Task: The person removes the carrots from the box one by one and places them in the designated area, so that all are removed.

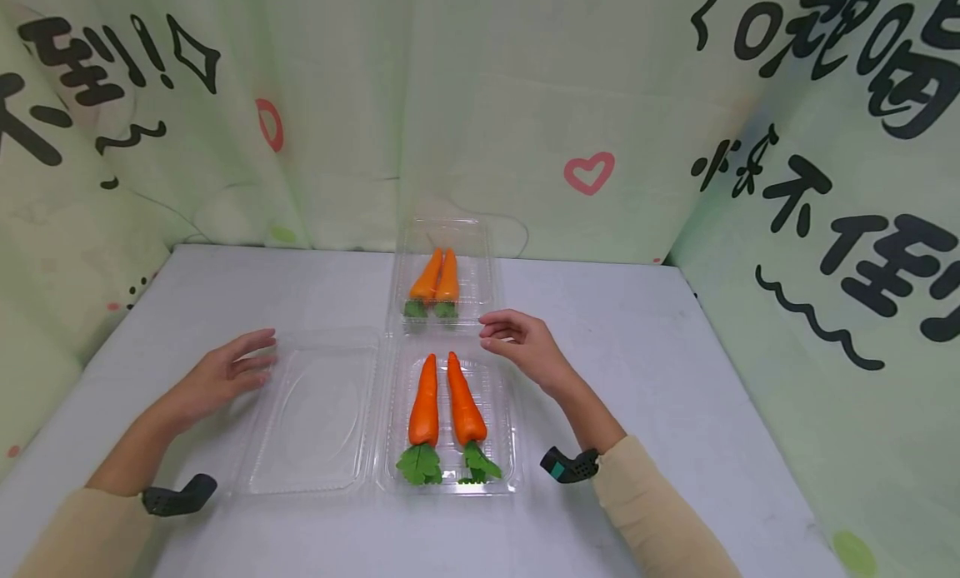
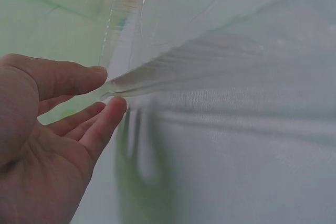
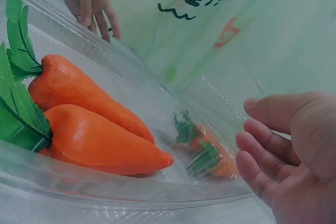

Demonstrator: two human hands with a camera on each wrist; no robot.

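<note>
Two orange toy carrots [image 1: 424,403] with green leaf tops lie side by side in a clear plastic container [image 1: 512,445]. Its clear lid [image 1: 318,420] is folded out to the left on the table. My left hand [image 1: 228,368] is at the lid's far left corner, fingers apart; in the left wrist view the lid's corner lies between thumb and fingertips. My right hand [image 1: 528,345] hovers by the container's far right corner with loosely bent fingers, nothing between them. In the right wrist view the nearer carrots [image 3: 105,129] fill the left side.
Behind the front container, a second clear container [image 1: 480,236] holds two smaller carrots [image 1: 447,278]. Both stand on a white table [image 1: 630,328]. Pale green curtains [image 1: 480,87] with black lettering and hearts enclose the back and sides.
</note>
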